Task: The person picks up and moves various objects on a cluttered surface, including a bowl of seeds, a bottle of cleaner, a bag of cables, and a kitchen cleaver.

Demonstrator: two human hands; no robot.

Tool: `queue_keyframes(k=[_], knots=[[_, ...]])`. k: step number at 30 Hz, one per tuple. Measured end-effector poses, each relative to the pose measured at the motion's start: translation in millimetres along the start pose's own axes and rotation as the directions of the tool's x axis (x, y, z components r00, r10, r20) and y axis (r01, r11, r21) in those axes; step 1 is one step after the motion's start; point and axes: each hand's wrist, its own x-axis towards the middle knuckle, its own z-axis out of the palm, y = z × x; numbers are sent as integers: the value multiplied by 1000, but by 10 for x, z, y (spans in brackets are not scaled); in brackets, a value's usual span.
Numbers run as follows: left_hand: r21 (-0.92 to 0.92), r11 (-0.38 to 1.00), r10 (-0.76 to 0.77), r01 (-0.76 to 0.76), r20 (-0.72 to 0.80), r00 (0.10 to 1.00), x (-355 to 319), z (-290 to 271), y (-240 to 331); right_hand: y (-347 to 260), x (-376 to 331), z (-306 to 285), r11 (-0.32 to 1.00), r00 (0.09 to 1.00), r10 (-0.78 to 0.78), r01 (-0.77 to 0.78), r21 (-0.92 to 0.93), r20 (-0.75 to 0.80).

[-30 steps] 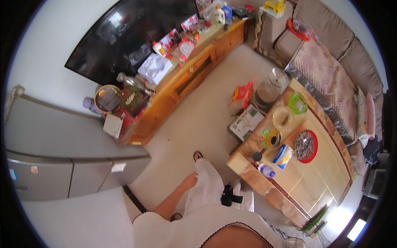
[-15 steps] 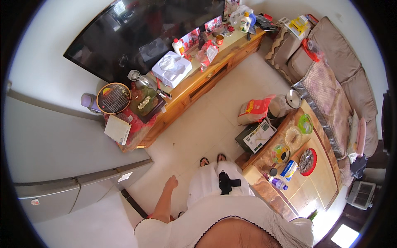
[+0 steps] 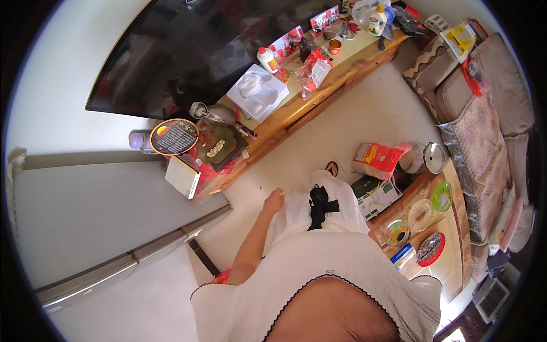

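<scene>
My left hand (image 3: 274, 201) hangs in front of my body beside the white trousers (image 3: 290, 211), its fingers loosely curled with nothing visible in them. It touches no furniture; the tiled floor lies below it. My right hand is out of sight, hidden by my body or beyond the picture. A black strap or ribbon (image 3: 320, 206) hangs at the front of my waist. One sandaled foot (image 3: 331, 169) shows on the floor ahead.
Left of me stands a grey refrigerator (image 3: 102, 211). Ahead, a wooden TV cabinet (image 3: 296, 117) carries a tissue box (image 3: 257, 94), bottles and a round plaque (image 3: 174, 137). To the right are a low table (image 3: 450, 273), a red-and-white bag (image 3: 379, 159) and a sofa (image 3: 484, 165).
My body has moved forward, and my left hand is farther up and right in the picture. The table's near part is now covered by my body.
</scene>
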Motion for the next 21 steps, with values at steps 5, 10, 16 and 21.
queue_keyframes(k=[5, 10, 16, 21], knots=[[175, 930, -347, 324, 118, 930, 274, -231, -366, -1048, 169, -22, 1000, 999, -30, 30, -6, 32], [178, 915, -389, 363, 142, 910, 886, -334, -812, -1270, 53, -42, 995, 984, 96, -92, 36, -149], [27, 906, -421, 422, -28, 907, 2437, -830, -774, -622, -587, 42, 979, 944, 200, -181, 93, -263], [-339, 783, -571, 522, -60, 819, 3566, -1085, -1368, -793, -922, 602, 941, 891, 335, -335, 53, -306]])
